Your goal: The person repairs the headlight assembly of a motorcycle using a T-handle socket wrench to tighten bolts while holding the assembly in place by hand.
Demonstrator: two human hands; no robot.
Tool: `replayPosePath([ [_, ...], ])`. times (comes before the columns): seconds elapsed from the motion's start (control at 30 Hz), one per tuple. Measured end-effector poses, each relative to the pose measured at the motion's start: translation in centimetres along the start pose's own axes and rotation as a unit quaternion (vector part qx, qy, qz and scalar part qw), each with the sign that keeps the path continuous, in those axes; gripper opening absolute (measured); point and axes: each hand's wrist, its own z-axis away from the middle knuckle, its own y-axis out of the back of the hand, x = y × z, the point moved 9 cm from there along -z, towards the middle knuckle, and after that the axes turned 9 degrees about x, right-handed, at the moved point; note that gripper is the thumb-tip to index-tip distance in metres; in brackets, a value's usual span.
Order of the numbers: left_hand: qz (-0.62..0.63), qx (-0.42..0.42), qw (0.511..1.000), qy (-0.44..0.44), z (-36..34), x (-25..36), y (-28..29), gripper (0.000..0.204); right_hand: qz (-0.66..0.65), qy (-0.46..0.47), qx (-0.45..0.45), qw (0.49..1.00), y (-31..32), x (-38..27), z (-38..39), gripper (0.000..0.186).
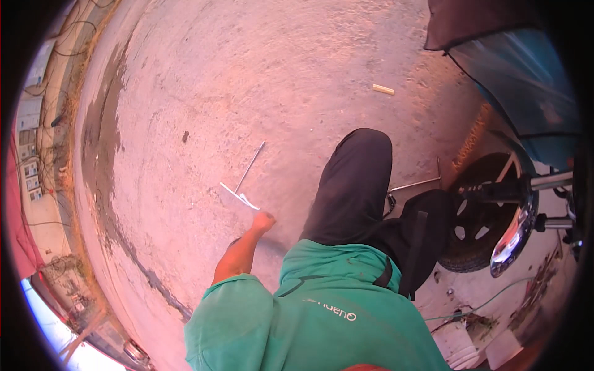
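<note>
Head view shows the left hand [265, 221] at the near end of a T-handle wrench [236, 193] over concrete ground [204, 80]; whether its curled fingers pinch it, I cannot tell. Another metal bar tool [415, 184] lies near the spoked wheel [481, 216].

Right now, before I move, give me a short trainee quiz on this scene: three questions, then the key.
1. Which hand is at the near end of the silvery T-shaped metal tool?
2. True or false: the wheel with a black rubber tyre is in the picture's right half.
3. What lies on the pale, rough ground in the picture's upper half?
A) A wooden ladder
B) A short pale-yellow bar
C) A coiled blue rope

Key:
1. The left hand; whether its grip is closed on the tool cannot be told.
2. True.
3. B.
</note>
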Motion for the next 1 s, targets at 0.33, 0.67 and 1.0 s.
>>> replayPosePath([
  [0.33,0.175,0.108,0.974,-0.098,-12.0,9.3,5.6,0.033,0.183,0.136,-0.064,0.971,-1.2,1.4,1.2,0.059],
  [0.67,0.203,0.007,0.822,-0.532,3.5,63.0,13.6,0.031,0.24,0.296,0.224,0.897,22.6,-43.0,5.7,0.044],
  [1.0,-0.154,-0.123,0.834,-0.516,4.9,57.6,-24.7,0.041,0.267,0.297,0.235,0.886,17.5,-43.3,7.9,0.046],
])
